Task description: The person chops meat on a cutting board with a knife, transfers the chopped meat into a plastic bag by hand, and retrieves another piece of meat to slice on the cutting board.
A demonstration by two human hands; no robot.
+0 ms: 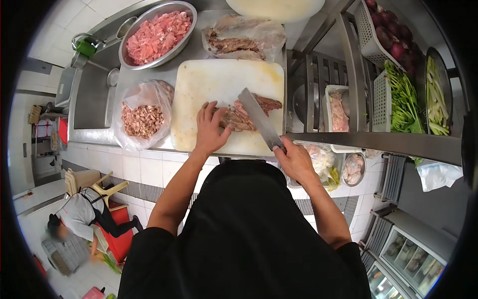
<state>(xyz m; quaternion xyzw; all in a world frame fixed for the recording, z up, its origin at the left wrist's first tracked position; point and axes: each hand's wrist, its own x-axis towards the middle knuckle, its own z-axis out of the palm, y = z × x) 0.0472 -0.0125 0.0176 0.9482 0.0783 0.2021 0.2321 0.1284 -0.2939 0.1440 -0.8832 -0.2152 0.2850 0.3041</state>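
Way off to the left of the left hand (211, 131), another person (80, 209) in a light top and dark trousers is bent over some greens (110, 264) near the floor. Coming in closer, still left of that hand, you've got a steel sink (93, 107) set into the metal desk (128, 77). Then just left of the hand sits a clear plastic bag (143, 118) full of small chopped meat bits, and farther ahead of it a big steel bowl (158, 36) heaped with raw pink slices.

Right under the left hand is a stained white cutting board (196, 82). That hand is open, fingers spread and a bit bent, resting on the left end of a chunk of dark brownish meat (236, 120). The meat lies on the board between the two hands, pretty much. Straight ahead, past the board, another plastic bag (244, 42) has bigger slabs in it.

The right hand (295, 159) is wrapped around the handle of a cleaver (260, 118), and the blade slants across the meat, with a piece sticking out on its right side. Can't tell how deep the edge is. Farther right of that hand, a rack holds red onions (393, 32), leafy greens (402, 102) and pale green stalks (436, 97).
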